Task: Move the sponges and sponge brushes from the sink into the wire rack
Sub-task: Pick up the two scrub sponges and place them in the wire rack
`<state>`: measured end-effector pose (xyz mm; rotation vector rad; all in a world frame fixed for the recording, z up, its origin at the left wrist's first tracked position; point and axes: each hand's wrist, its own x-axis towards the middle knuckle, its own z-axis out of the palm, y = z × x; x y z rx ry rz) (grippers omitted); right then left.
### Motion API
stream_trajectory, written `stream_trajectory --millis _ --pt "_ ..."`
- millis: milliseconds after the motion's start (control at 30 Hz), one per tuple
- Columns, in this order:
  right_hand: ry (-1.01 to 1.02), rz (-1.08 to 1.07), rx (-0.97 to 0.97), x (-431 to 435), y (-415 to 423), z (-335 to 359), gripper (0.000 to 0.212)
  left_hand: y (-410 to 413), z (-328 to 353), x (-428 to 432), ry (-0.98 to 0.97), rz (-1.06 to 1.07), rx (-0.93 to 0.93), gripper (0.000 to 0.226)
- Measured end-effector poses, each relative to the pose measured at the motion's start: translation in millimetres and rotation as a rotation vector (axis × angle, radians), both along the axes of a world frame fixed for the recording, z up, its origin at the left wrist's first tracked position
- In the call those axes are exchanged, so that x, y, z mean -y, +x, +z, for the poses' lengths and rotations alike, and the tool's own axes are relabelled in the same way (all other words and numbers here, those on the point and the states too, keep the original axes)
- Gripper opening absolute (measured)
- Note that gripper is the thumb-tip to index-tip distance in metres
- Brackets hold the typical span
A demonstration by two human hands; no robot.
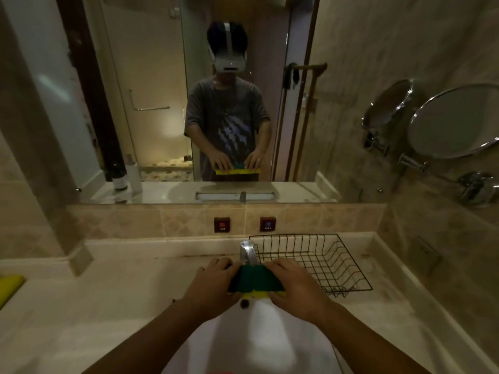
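Over the sink, the left hand and right hand clamp a row of sponges from both ends, probably so they travel together. The rack waits empty at 1 o'clock, beside the tap.

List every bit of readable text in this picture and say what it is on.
"HOT": small white letters on the left red wall tag above the counter.
"COLD", faint, likely reading: right red wall tag.
Dark bottle label in the mirror: too blurred to read.
Shirt print: a pattern, no words.
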<state>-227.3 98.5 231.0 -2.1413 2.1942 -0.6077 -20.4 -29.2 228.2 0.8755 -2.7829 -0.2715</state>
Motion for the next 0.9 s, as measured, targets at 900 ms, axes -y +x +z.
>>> stream_trajectory --millis 900 --pt "0.065 -0.068 0.090 -27.3 -95.8 -6.9 0.069 -94.6 -11.0 -14.1 0.015 -0.190 -0.061 0.071"
